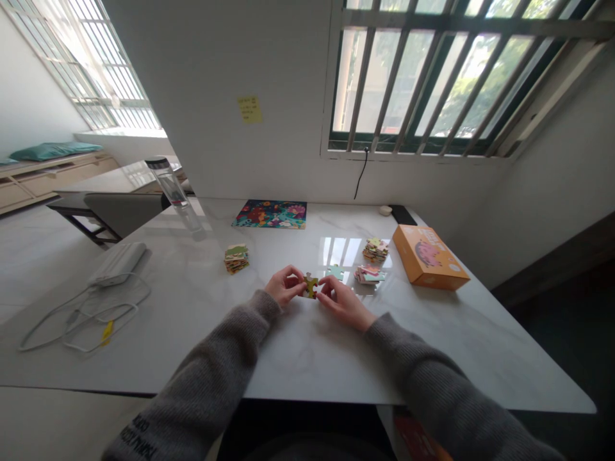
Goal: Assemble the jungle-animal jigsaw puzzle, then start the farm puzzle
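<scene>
Olive puzzle piece [311, 286], 1, sits between 2 grips [284, 286] [344, 303].

Left hand [284, 286] and right hand [344, 303] nearly meet mid-frame, fingers curled, forearms angling up from the lower corners.

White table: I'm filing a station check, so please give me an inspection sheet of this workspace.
Surface: white table, glossy with reflections; no spill seen.
Job's things: puzzle part in hand; mint piece, three stacks, picture sheet, orange box about.
Clutter: bottle, white device, black item at the back.
Grip: left hand pinches the puzzle part; right hand has fingertips at its edge.
Cables: white cable loosely looped at left, yellow tag by it; black cord hangs at the wall.
Surroundings: barred window, yellow note on wall.
</scene>
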`<state>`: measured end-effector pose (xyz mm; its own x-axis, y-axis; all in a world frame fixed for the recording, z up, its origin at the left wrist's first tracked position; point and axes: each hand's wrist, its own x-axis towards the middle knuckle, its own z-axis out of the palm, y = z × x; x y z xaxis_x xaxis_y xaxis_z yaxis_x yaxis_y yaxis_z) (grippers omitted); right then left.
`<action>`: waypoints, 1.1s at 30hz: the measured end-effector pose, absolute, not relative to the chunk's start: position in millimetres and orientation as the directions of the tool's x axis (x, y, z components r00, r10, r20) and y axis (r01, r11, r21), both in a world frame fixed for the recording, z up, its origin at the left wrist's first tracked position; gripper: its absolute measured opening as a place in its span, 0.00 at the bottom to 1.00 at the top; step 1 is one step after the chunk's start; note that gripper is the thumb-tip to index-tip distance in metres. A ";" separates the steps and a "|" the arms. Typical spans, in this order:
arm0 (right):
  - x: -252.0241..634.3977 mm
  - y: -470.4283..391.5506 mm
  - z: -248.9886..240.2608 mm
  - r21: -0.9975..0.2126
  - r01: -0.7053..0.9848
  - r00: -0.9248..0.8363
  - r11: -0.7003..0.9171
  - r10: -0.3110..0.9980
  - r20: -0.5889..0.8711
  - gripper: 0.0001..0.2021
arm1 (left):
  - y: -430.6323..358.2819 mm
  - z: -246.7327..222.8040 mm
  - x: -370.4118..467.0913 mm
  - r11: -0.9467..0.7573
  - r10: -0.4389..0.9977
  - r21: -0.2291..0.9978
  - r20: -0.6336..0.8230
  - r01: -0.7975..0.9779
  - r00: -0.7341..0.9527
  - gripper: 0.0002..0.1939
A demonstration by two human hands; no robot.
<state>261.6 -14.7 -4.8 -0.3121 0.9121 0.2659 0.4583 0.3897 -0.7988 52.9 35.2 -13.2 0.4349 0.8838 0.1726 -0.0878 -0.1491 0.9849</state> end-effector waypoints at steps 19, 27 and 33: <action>272.5 -8.4 -7.7 -0.694 0.530 -0.304 0.486 0.874 0.380 0.08 | 34.3 -30.5 52.5 -0.729 0.672 0.410 0.280 0.548 0.685 0.23; 333.0 -10.6 43.5 -0.531 0.661 -0.183 0.530 0.800 0.571 0.10 | 34.6 -32.1 50.1 -0.738 0.667 0.386 0.287 0.554 0.688 0.23; 388.0 -1.7 40.0 -0.387 0.810 -0.219 0.440 0.840 0.497 0.11 | 34.0 -29.1 47.9 -0.747 0.659 0.355 0.287 0.562 0.695 0.26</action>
<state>388.0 -1.7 40.0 -0.2187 0.8400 0.4966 0.8101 0.4400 -0.3875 47.9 34.0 -29.1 0.6946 0.6595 0.2874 0.5620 -0.7469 0.3554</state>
